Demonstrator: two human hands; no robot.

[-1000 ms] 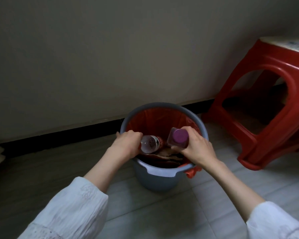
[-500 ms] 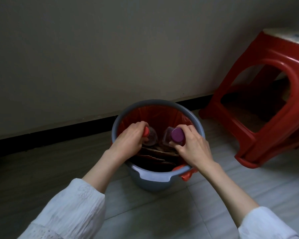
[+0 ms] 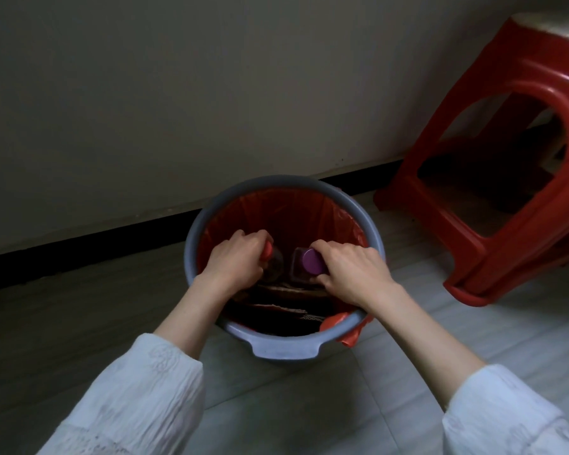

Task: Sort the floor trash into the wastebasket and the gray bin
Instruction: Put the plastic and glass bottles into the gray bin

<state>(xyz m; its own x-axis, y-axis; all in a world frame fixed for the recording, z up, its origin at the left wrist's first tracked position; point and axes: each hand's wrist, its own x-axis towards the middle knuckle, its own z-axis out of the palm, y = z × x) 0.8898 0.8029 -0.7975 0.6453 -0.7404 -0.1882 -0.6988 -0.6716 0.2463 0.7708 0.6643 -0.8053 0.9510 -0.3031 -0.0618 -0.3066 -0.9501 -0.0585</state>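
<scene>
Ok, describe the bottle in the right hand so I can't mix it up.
Find the gray bin with the red liner by the wall. Two bottles are held inside it; the right hand grips the purple-capped bottle. The other bottle has a red cap.

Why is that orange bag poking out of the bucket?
The orange plastic liner bag has slipped at the near right of the round gray plastic bin: a bunched flap hangs outside the rim. Elsewhere the liner sits inside the rim. Nothing looks spilled.

We see home interior, likely plain room corner: pale tiled floor (image 3: 309,405), bare painted wall (image 3: 211,93) with black skirting strip (image 3: 79,241), red plastic stool (image 3: 506,178), small lined household bin (image 3: 286,346) at wall's edge.
</scene>
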